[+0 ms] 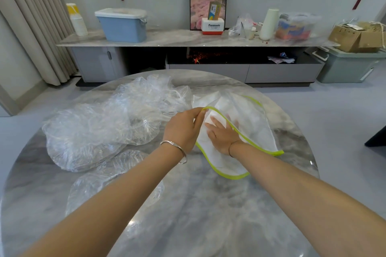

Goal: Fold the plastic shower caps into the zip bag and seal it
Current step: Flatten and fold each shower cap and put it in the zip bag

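Note:
A clear zip bag with a lime-green rim lies on the round marble table, right of centre, its mouth held wide. My left hand pinches the upper green lip and lifts it. My right hand reaches inside the mouth, fingers straight, pressing white folded plastic down in the bag. A heap of clear crumpled shower caps sits to the left. Another cap lies flatter near my left forearm.
Behind the table runs a long low cabinet with a blue lidded bin, a framed picture, a white box and other clutter. A cardboard box on a grey crate stands at the right. Curtains hang at the left.

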`<state>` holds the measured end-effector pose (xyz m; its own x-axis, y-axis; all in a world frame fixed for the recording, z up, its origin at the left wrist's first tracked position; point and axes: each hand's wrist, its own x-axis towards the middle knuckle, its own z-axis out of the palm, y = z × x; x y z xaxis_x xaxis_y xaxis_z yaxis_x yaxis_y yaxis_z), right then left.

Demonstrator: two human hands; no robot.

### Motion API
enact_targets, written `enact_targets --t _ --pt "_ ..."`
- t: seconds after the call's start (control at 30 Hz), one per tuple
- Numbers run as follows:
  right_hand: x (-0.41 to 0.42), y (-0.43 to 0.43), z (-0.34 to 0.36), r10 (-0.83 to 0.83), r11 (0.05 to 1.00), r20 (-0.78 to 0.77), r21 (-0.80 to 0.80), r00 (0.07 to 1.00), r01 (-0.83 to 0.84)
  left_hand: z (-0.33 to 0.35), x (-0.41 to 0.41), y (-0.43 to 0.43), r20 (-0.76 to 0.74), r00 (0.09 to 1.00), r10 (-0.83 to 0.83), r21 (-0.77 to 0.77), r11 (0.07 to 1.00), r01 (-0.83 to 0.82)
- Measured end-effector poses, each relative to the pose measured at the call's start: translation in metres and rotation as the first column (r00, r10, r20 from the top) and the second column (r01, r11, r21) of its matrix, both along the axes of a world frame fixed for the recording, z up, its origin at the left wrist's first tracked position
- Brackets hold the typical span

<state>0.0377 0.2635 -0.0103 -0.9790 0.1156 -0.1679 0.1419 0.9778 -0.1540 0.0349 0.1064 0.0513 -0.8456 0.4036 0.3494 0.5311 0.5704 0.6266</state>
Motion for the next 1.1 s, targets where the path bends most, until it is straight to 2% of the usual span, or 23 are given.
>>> enact_targets --t 0.07,0.13,0.27,0.33,0.47,0.57,0.63,0.73,0.8,0.9,1.03,1.1 --pt "0.014 -0.005 0.002 0.028 0.993 -0.087 -0.108 0.996 -0.038 -0.005 -0.002 0.003 0.023 0.999 0.022 -0.024 0.999 -0.021" --pt "0.033 -0.009 0.002 0.062 0.976 -0.111 -0.2 0.992 -0.084 -0.007 -0.002 0.005 0.033 0.998 0.053 -0.058 0.997 -0.051" --pt "0.074 -0.012 -0.004 0.183 0.966 -0.063 -0.173 0.981 -0.192 -0.019 -0.002 0.002 0.155 0.988 0.004 -0.059 0.998 0.006" --pt "0.092 -0.012 -0.005 0.213 0.958 -0.028 -0.189 0.977 -0.214 -0.03 0.003 -0.006 0.23 0.972 -0.053 -0.173 0.98 0.095" --pt "0.125 -0.012 -0.003 0.264 0.947 0.065 -0.207 0.962 -0.246 -0.046 0.025 -0.043 0.242 0.97 0.023 -0.541 0.833 0.116" --pt "0.139 -0.014 -0.004 0.279 0.946 0.097 -0.201 0.955 -0.256 -0.053 0.045 -0.078 0.276 0.937 0.214 -0.726 0.685 0.057" --pt "0.145 -0.019 -0.005 0.3 0.943 0.075 -0.174 0.951 -0.283 -0.059 0.058 -0.1 0.293 0.896 0.333 -0.81 0.584 0.049" --pt "0.152 -0.028 -0.007 0.331 0.931 0.029 -0.174 0.943 -0.321 -0.074 0.075 -0.128 0.382 0.843 0.38 -0.817 0.565 0.116" --pt "0.156 -0.035 -0.008 0.355 0.916 -0.012 -0.195 0.935 -0.35 -0.078 0.087 -0.14 0.401 0.858 0.321 -0.806 0.568 0.164" --pt "0.162 -0.044 -0.005 0.421 0.885 -0.072 -0.186 0.904 -0.427 -0.08 0.101 -0.143 0.396 0.909 0.13 -0.778 0.573 0.257" --pt "0.161 -0.051 -0.01 0.569 0.823 -0.013 -0.001 0.823 -0.569 -0.084 0.119 -0.143 0.409 0.893 -0.187 -0.663 0.612 0.431" --pt "0.162 -0.054 -0.014 0.625 0.779 -0.043 0.089 0.779 -0.62 -0.087 0.125 -0.142 0.381 0.886 -0.265 -0.622 0.635 0.458"
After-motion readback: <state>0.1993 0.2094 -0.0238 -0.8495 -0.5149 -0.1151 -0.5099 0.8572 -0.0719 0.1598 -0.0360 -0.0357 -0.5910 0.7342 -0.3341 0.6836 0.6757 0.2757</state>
